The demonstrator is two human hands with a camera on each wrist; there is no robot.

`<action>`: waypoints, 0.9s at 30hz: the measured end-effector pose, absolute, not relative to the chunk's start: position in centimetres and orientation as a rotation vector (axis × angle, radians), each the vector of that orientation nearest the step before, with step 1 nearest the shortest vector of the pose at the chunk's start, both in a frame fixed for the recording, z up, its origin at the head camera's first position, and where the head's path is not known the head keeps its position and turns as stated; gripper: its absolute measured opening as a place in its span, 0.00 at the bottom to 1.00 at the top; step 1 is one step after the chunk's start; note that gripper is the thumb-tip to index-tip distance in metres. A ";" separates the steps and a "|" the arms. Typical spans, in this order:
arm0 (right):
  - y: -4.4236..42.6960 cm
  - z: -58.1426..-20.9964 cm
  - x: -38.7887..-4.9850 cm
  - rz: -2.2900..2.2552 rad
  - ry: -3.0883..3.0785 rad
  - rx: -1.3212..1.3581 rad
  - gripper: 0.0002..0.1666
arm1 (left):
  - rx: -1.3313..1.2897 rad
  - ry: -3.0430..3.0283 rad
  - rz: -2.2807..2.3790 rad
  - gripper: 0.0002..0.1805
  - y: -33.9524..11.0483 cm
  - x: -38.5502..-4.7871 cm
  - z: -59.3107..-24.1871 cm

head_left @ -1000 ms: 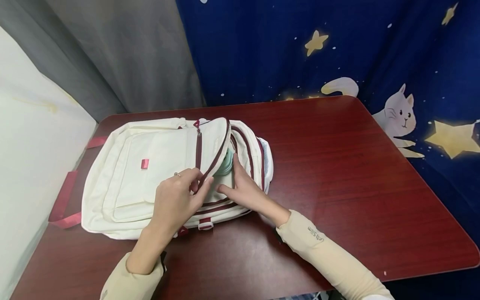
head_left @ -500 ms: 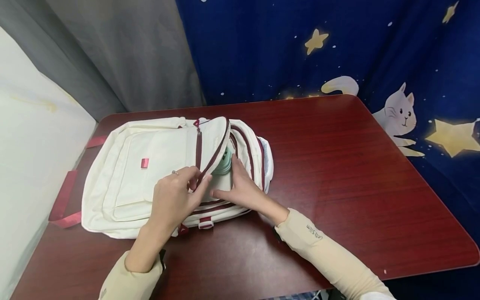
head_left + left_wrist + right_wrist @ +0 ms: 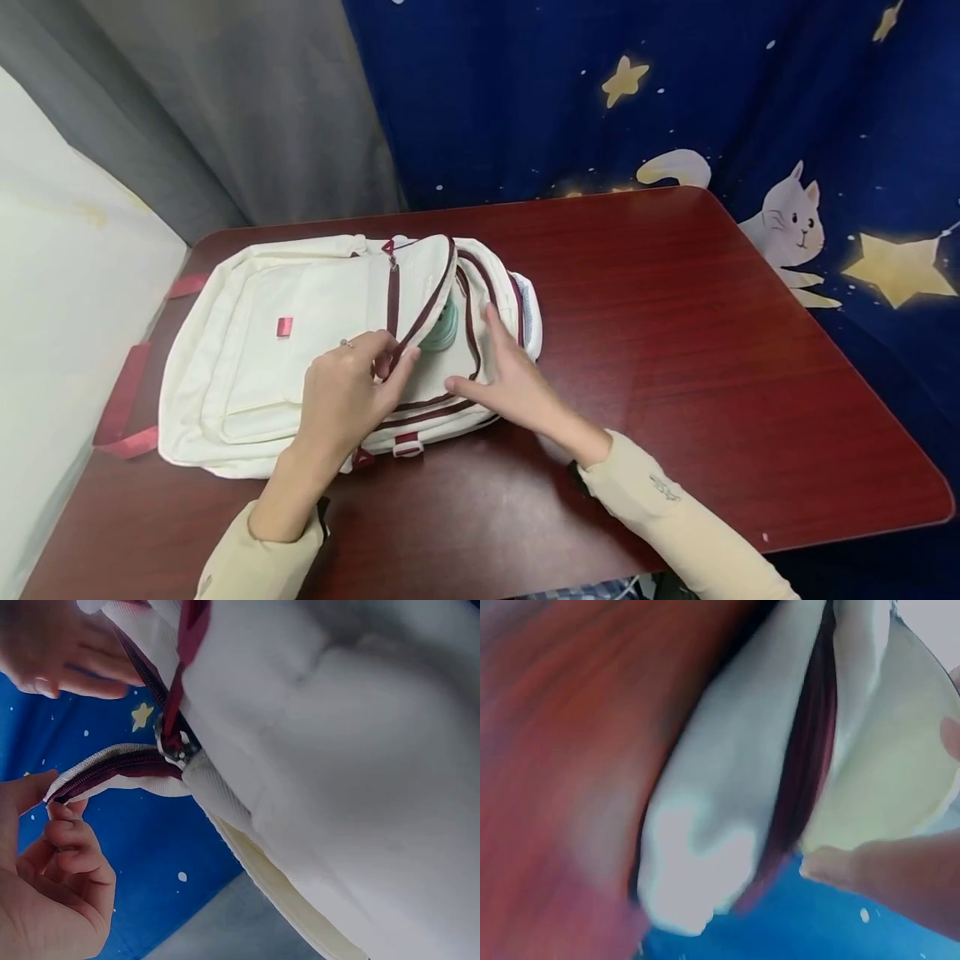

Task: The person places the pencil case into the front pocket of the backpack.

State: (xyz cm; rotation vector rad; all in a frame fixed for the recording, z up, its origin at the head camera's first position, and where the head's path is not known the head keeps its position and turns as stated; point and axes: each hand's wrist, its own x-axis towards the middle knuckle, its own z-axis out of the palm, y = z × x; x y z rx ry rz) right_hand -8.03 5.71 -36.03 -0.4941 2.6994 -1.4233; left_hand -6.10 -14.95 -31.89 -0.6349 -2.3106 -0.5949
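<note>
A cream backpack (image 3: 258, 367) with dark red zips lies on the table, its front compartment unzipped. My left hand (image 3: 348, 387) pinches the zipped edge of the flap (image 3: 429, 271) and holds it up; the left wrist view shows the zip tape (image 3: 112, 769) between thumb and fingers. Inside the opening sits a rounded mint-green thing (image 3: 444, 332), partly hidden by the flap; its kind cannot be told. At the right side of the opening my right hand (image 3: 517, 387) has thumb and fingers spread, holding nothing, close to the compartment's edge.
The red-brown table (image 3: 675, 350) stretches to the right of the backpack. Red straps (image 3: 127, 396) lie at its left end, near a white wall (image 3: 67, 250). Behind the table hang a grey curtain (image 3: 285, 108) and a blue starry one (image 3: 510, 100).
My right hand has drawn back to the right, away from the mint-green thing, and more of the opening shows. The left hand keeps its pinch on the flap edge.
</note>
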 end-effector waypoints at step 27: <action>15.4 -37.2 -11.0 -0.761 3.108 -0.316 0.63 | -0.561 -3.016 -0.318 0.49 -14.8 -4.8 -35.4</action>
